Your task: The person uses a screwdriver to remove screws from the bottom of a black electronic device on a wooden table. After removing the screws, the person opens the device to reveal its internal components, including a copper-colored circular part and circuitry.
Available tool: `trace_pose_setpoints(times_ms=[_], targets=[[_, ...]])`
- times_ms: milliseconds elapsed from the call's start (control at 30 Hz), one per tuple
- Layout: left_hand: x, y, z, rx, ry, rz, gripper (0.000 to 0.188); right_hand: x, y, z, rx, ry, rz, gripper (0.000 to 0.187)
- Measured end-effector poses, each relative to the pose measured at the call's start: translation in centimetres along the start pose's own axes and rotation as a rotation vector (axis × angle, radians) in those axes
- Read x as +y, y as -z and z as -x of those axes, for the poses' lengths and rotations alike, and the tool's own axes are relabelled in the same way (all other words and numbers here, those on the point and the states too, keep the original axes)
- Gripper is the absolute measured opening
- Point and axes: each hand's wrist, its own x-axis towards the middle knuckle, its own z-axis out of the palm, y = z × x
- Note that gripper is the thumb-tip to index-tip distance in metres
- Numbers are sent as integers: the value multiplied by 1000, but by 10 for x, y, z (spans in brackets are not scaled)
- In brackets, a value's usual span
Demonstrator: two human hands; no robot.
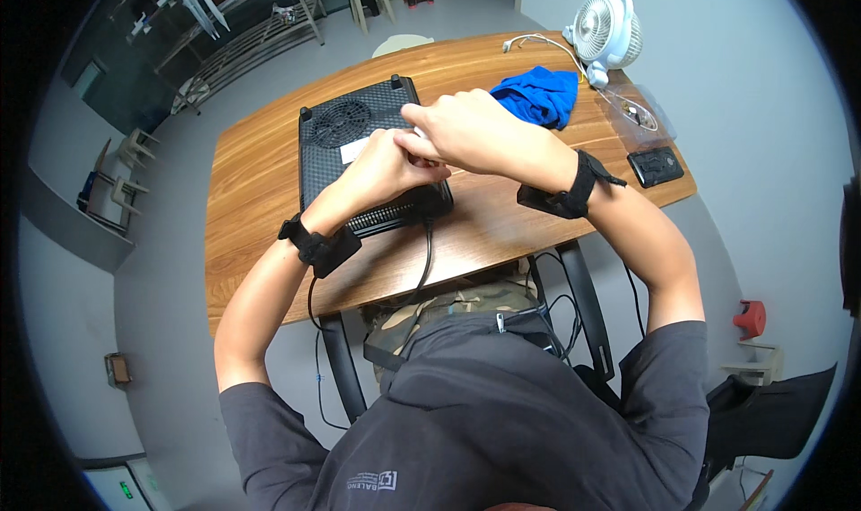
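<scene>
Hands, two; black device, one

Left hand and right hand together over right part of black vented appliance, round grille up, on wood desk; grip unclear. Right of it: crumpled blue cloth, white fan, black phone-like device.

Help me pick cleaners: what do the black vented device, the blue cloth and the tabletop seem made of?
Black vented device: probably moulded plastic, fairly dull, with a textured check pattern. Blue cloth: soft fabric, matte, bunched in folds. Tabletop: wood or laminate, smooth, slight sheen, showing brown grain.
</scene>
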Motion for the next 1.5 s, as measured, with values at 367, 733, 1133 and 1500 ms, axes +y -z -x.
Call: trace_pose_setpoints(times_ms=[367, 733, 1133, 1500], targets=[[-9, 7, -8, -79, 3, 80, 27, 9, 8, -7, -20, 99, -44, 37], [6, 4, -3, -29, 134, 30, 34, 2, 8, -4, -13, 118, 7, 33], [9, 1, -7, -38, 154, 55, 32, 1, 4, -11, -31, 60, 140, 34], [0, 0, -6, -76, 102, 130, 34, 0, 15, -2, -30, 34, 70, 41]])
